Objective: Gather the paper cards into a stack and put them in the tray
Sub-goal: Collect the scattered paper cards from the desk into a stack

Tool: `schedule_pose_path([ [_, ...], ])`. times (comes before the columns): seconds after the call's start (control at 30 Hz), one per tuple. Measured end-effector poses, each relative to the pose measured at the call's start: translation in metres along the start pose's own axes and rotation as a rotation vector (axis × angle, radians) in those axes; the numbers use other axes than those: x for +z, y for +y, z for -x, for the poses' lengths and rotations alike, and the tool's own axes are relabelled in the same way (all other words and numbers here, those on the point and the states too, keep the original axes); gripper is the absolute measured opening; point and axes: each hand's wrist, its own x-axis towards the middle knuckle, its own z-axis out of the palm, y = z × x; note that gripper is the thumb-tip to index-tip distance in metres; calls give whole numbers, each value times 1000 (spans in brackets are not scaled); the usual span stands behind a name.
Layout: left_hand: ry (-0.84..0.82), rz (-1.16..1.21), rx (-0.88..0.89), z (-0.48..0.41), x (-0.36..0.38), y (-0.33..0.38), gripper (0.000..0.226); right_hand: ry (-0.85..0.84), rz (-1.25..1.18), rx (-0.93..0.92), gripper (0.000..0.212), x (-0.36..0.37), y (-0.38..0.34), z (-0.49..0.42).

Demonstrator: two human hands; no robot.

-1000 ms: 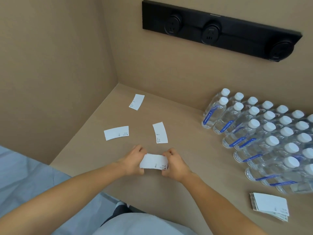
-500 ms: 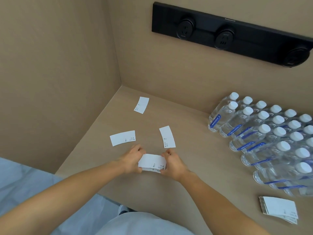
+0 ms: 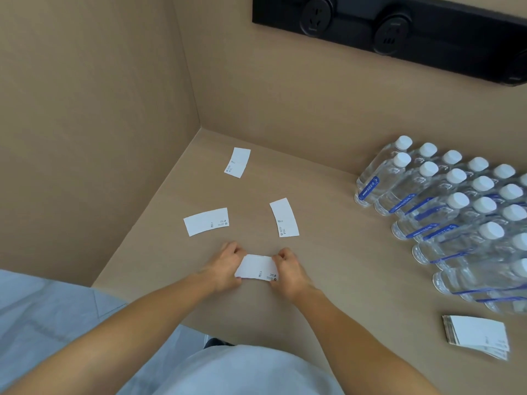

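Observation:
A small stack of white paper cards (image 3: 256,267) rests on the tan table, pinched at its left end by my left hand (image 3: 225,262) and at its right end by my right hand (image 3: 288,270). Three single white cards lie loose beyond my hands: one to the left (image 3: 206,221), one to the right (image 3: 284,217), one farther back near the corner (image 3: 237,162). A thicker pile of cards (image 3: 476,334) sits at the table's front right. No tray is in view.
Several clear water bottles (image 3: 445,201) with white caps and blue labels stand packed along the right side. Tan walls close the table at left and back, and a black socket strip (image 3: 399,32) hangs on the back wall. The table's front edge (image 3: 159,306) runs just below my forearms.
My hands stay on the stack between them and have squared its edges; the view has shifted slightly. The loose cards have not moved.

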Motion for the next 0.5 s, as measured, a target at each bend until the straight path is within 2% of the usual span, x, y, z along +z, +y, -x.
schedule_pose_path([
  [0.2,21,37,6,0,0,-3,45,28,-55,7,5,5,5,-3],
  [0.33,-3,24,-13,-3,-1,-1,43,-33,-60,76,8,3,4,-6],
  [0.43,-18,5,-29,-5,-2,3,43,-92,-107,126,29,-1,-2,-6],
  [0.5,-22,11,-46,-5,-1,4,38,-120,-95,141,34,-3,-5,-5],
])
